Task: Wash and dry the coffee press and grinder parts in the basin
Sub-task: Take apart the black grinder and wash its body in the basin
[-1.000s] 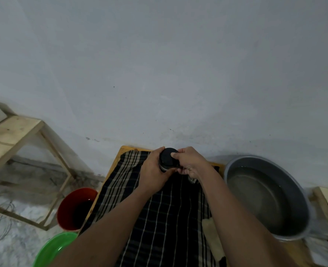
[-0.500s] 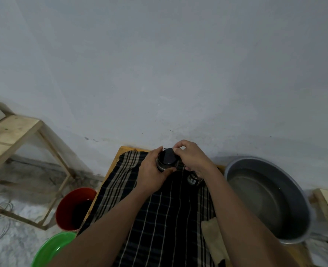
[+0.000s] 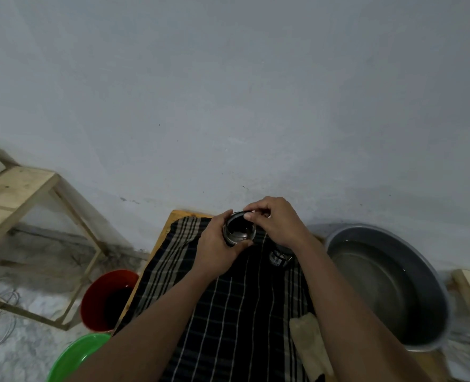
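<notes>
The left hand (image 3: 217,249) curls its fingers around a round metal grinder part (image 3: 239,232), held just above the checked cloth (image 3: 228,312). The right hand (image 3: 278,224) pinches its rim. The metal basin (image 3: 410,293) stands further right

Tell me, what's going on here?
A person stands over a checked cloth on a wooden table. The left hand grips a round metal part, and the right hand pinches at its rim. A second small part lies on the cloth. The metal basin, holding water, sits to the right.
</notes>
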A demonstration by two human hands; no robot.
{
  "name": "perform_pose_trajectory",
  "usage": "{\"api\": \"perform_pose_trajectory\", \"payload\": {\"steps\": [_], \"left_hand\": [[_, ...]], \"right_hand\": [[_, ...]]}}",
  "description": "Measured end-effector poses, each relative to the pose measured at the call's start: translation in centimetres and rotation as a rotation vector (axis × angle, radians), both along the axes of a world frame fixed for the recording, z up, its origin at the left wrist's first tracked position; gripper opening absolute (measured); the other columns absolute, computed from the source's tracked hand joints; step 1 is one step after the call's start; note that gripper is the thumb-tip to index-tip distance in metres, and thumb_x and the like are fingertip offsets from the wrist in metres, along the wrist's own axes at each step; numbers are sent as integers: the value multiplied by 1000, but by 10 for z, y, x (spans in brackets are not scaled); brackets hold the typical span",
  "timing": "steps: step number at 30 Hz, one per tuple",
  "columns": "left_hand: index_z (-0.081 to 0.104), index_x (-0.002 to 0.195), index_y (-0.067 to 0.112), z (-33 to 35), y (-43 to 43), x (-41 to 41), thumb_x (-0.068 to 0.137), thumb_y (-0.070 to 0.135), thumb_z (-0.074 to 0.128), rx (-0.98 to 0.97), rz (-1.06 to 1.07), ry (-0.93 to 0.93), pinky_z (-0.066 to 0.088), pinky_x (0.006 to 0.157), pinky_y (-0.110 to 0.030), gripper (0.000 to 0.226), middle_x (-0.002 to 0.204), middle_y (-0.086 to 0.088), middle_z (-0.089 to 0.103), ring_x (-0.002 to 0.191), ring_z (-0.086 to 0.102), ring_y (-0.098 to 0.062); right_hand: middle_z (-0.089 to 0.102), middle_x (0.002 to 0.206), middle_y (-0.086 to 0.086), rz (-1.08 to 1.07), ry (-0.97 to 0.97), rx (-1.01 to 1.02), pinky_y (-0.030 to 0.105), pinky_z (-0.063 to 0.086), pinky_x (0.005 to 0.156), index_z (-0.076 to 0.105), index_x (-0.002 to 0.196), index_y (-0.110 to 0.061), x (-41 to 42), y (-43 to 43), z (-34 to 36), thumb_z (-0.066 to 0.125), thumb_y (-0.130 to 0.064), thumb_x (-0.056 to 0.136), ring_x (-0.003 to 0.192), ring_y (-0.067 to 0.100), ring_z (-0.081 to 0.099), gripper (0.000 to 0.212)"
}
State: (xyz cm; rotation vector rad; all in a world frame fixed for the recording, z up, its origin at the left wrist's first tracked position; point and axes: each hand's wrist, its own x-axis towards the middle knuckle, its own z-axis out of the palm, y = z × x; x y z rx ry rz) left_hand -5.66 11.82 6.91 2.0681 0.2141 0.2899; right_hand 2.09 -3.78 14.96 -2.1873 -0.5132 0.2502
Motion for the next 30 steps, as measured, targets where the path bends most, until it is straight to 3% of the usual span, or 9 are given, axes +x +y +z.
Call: {"api": "perform_pose_trajectory", "payload": {"steps": [3,6,11,16,20,23,27,30], "left_hand": [[50,142,27,-3,1,2,73,49,85,8,-14,-10,53,97,-29,80,132,13,61,118,58,-4],[53,139,28,-1,1,1,73,42,87,-1,-11,-20,47,90,-12,75,129,15,61,113,57,2],[51,137,28,-1,-2,0,72,36,90,-42,7,-32,48,89,-13,75,123,18,62,109,58,3],[49,138,27,-4,-2,0,72,39,90,-36,3,-36,51,91,-19,78,122,19,60,111,61,-3],[47,143,23,-6,-1,1,73,43,88,-6,11,-32,45,97,-19,84,132,14,55,116,53,-3],[50,140,20,-10,4,3,69,41,92,-5,-11,-14,42,97,-18,85,130,12,56,116,52,-3],[52,136,22,-23,5,5,65,38,95,-40,-48,28,49,100,-24,84,127,8,64,114,58,-5],[56,132,22,-31,4,8,61,37,97,-63,-44,50,52,99,-28,84,120,10,66,111,62,-6]], "right_hand": [[67,92,-11,-63,30,55,16,46,77,78,108,-18,0,0,-8,73,-26,92,87,3,62,19],[73,95,-7,-130,106,140,27,56,84,77,107,-15,-3,0,-14,74,-26,92,84,6,67,19],[73,78,-7,-209,102,181,21,52,66,76,94,-20,-5,1,-20,72,-25,94,58,-3,62,7],[68,68,-6,-307,184,262,23,50,60,73,89,-18,-7,0,-21,68,-25,96,54,6,61,11],[62,60,1,-493,228,378,30,50,55,69,84,-18,-11,-13,-25,61,-25,100,50,10,55,19],[58,58,4,-611,156,330,34,49,54,68,89,-10,-20,-27,-45,56,-25,103,47,12,53,24],[63,73,3,-645,65,189,31,49,60,65,91,-16,-56,-39,-83,51,-30,105,66,20,62,23],[60,72,-3,-659,64,110,26,43,59,61,84,-17,-88,-39,-107,54,-26,103,67,11,57,22]]}}
